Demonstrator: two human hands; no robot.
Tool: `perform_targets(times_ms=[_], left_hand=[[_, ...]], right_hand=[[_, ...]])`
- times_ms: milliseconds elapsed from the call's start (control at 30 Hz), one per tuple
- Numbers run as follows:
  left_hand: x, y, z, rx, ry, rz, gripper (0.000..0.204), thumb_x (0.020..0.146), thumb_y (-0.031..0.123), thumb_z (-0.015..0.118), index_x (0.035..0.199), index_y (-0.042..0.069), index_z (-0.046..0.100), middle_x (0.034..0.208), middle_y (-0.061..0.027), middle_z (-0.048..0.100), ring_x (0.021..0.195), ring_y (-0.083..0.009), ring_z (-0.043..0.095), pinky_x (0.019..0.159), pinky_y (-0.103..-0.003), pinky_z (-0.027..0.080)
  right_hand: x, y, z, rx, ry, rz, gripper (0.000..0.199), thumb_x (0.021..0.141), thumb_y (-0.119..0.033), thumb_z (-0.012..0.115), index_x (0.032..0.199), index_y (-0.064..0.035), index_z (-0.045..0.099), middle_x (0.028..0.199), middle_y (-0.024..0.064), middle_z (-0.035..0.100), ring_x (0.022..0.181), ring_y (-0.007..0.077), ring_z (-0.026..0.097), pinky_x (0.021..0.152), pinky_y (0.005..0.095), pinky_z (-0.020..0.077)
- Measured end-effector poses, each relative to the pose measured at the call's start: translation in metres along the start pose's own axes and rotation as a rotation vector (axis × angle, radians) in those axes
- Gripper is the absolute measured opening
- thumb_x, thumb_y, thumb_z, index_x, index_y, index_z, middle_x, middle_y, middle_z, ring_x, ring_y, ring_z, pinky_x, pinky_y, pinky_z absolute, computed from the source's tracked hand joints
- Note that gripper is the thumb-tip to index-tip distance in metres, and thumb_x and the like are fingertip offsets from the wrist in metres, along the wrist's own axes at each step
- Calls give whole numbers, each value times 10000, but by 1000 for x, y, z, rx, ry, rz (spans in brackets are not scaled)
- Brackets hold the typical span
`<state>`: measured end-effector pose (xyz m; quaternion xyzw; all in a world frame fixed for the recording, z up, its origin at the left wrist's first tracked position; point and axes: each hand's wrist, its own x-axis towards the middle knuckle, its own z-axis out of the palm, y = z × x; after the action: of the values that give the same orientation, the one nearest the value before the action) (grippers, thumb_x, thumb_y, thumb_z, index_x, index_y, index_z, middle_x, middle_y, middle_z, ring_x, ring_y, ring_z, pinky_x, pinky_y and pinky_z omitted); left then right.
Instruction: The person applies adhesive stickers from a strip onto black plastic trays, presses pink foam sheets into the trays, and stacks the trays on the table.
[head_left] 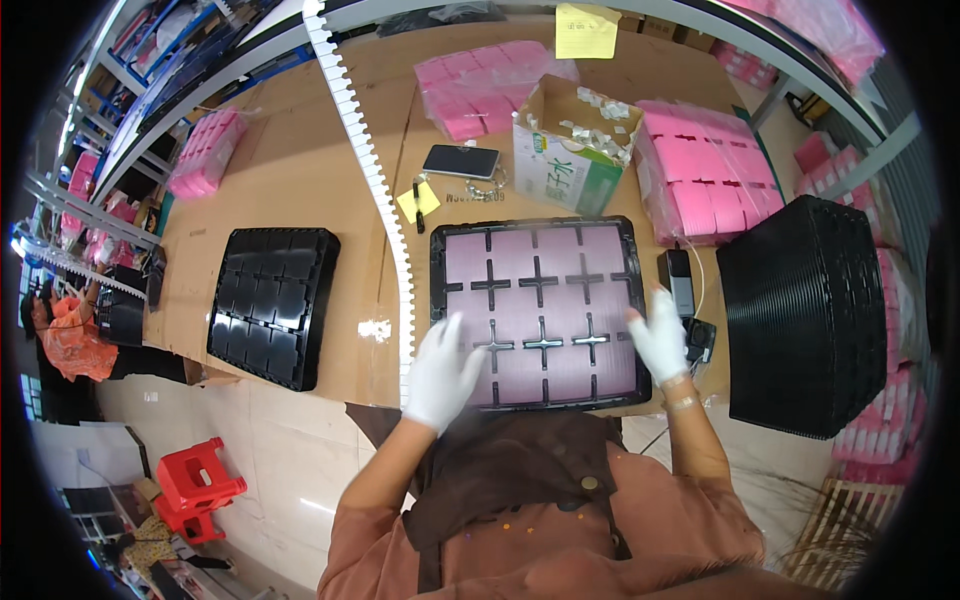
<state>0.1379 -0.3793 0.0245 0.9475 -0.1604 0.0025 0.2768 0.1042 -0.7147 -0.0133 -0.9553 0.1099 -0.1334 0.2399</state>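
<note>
In front of me on the cardboard-covered table lies a black plastic tray [545,403], its compartments filled with flat pale pink-purple pieces [515,378]. Black cross-shaped dividers show between them. My left hand [440,374], in a white glove, is at the tray's near left corner, fingers stretched out and thumb apart over the pieces. At the right edge is my right hand [662,338], also gloved, its fingers extended and thumb toward the rim. Neither hand holds anything that I can see; whether they press on the tray, I cannot tell.
A black tray [272,305] lies at the left, beyond a white notched strip [368,165]. Stacked black trays [805,315] stand at the right. Behind are an open carton [565,165], a phone [462,161] and wrapped pink bundles [705,170]. Small black devices [677,283] sit beside my right hand.
</note>
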Motion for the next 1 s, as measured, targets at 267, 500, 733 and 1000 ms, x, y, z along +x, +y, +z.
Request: perform_targets(times_ms=[267,500,733,1000], left_hand=[[110,-25,76,297,-96,300,662,902,468,526,1383,33,396,1433,-181,400,1350,-343,342,1107,-439,265],[118,-54,57,412,3,222,634,920,441,498,1370,6,399,1428,-195,402,1323,-329,374,1107,-443,252],[94,-57,60,386,-78,182,489,926,356,498,1255,-6,495,1284,-180,520,1249,-322,417,1061,-446,296],[113,-61,57,482,79,214,446,939,322,476,1265,18,498,1305,-171,522,1281,-359,388,1071,-461,280]], right_hand=[[72,-35,77,-340,-199,-276,798,827,-489,601,1343,86,401,1439,254,343,1358,373,286,1130,497,171],[90,-26,66,-382,-175,-241,860,799,-578,577,1280,125,454,1383,273,406,1314,378,343,1125,479,193],[68,-21,45,-457,-223,-333,872,738,-586,628,1217,132,498,1276,246,472,1258,355,381,1120,497,174],[92,-22,41,-464,-252,-323,832,835,-590,505,1307,92,450,1352,259,450,1314,364,368,1128,482,195]])
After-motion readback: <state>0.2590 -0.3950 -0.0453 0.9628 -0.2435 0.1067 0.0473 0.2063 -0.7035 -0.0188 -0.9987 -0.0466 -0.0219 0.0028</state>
